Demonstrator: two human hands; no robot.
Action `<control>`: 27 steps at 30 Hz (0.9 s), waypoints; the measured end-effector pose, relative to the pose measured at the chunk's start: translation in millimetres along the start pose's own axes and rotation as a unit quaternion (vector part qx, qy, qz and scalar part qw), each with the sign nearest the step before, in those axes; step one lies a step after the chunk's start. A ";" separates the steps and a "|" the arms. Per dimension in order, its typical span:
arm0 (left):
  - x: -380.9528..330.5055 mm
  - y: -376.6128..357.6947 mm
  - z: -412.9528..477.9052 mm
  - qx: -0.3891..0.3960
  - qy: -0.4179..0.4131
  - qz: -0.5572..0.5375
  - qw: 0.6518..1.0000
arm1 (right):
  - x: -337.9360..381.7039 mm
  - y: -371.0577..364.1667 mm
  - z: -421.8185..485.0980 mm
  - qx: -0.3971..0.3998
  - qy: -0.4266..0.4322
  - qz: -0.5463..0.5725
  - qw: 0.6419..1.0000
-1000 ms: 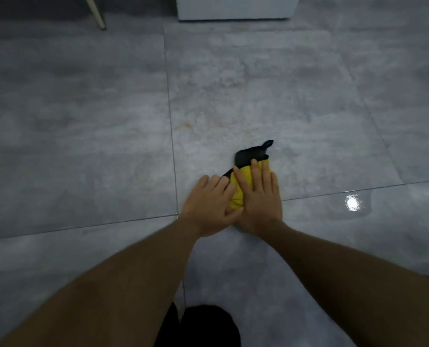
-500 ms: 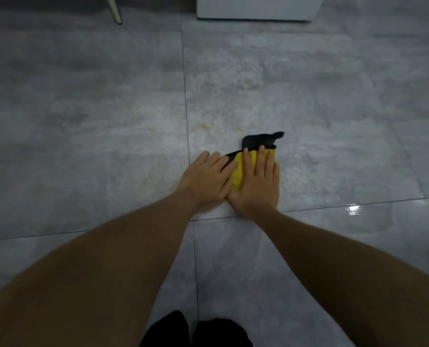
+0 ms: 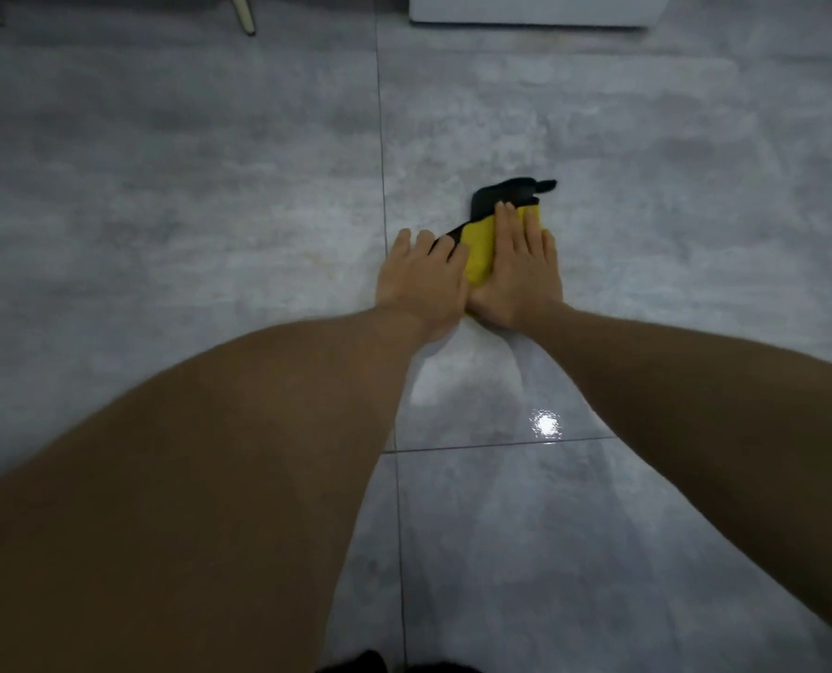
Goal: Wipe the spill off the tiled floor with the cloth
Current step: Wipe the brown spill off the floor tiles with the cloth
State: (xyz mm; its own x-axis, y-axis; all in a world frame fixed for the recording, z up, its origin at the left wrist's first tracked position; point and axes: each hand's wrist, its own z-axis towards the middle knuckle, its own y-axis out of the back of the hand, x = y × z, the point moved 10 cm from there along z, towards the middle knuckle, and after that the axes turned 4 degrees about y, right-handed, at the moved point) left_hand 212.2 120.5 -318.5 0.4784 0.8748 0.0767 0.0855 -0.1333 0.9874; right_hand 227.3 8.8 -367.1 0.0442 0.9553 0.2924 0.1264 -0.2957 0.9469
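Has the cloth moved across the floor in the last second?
Yes. The cloth has slid forward, away from the person: it now lies well beyond the cross grout line that it was almost touching a second ago.

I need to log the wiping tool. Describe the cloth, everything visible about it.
The cloth is a small folded rag, bright yellow with a black part at its far end that bunches up and ends in a short tab. It looks soft. It lies flat on the grey tiled floor, just right of a grout line. The left hand and the right hand press on it, palms down, fingers extended, covering most of it.
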 end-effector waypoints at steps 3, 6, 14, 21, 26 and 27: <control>39.9 -3.5 -10.1 -0.003 0.038 -0.002 0.999 | 44.2 -13.0 21.9 0.028 0.053 0.005 0.998; 73.6 -8.9 -27.7 -0.019 0.052 -0.006 0.998 | 93.8 -22.9 26.7 0.044 0.129 -0.008 0.991; 117.3 -20.5 -89.4 -0.069 0.073 -0.061 0.993 | 185.1 -43.0 -34.7 0.013 0.237 0.145 0.961; 108.7 -22.0 -149.0 -0.164 0.019 -0.066 0.984 | 199.4 -47.9 -85.7 0.005 0.266 0.186 0.946; 106.1 -30.0 -175.2 -0.136 0.047 -0.160 0.977 | 203.2 -53.2 -125.0 0.026 0.304 0.165 0.938; 101.9 -30.8 -175.7 -0.116 0.038 -0.167 0.978 | 203.3 -53.8 -132.6 0.033 0.309 0.168 0.936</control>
State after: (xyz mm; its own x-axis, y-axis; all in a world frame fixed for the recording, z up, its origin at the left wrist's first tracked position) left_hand 104.8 295.6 -316.8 0.3913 0.8846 -0.2538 0.0214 0.2670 0.9635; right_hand 98.1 219.6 -340.8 -0.4865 0.6226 0.6130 0.2694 -0.5606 0.7831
